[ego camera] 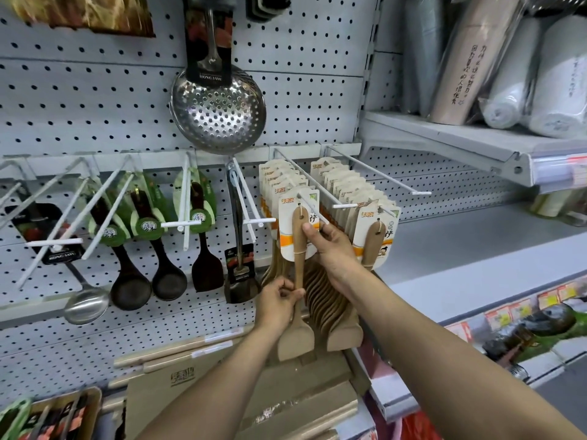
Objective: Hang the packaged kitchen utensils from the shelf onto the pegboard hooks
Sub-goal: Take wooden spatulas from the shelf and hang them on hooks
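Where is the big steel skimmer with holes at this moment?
In the head view the steel skimmer hangs on the pegboard at upper centre, above the row of hooks, up and left of the wooden spatula packs.

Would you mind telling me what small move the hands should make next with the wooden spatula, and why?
Probably push the spatula's card back along the hook. The card seems already threaded near the hook's tip, ahead of the row behind. The right hand pinches the card's edge and the left hand grips the handle, so both can likely slide it rearward, then let go.
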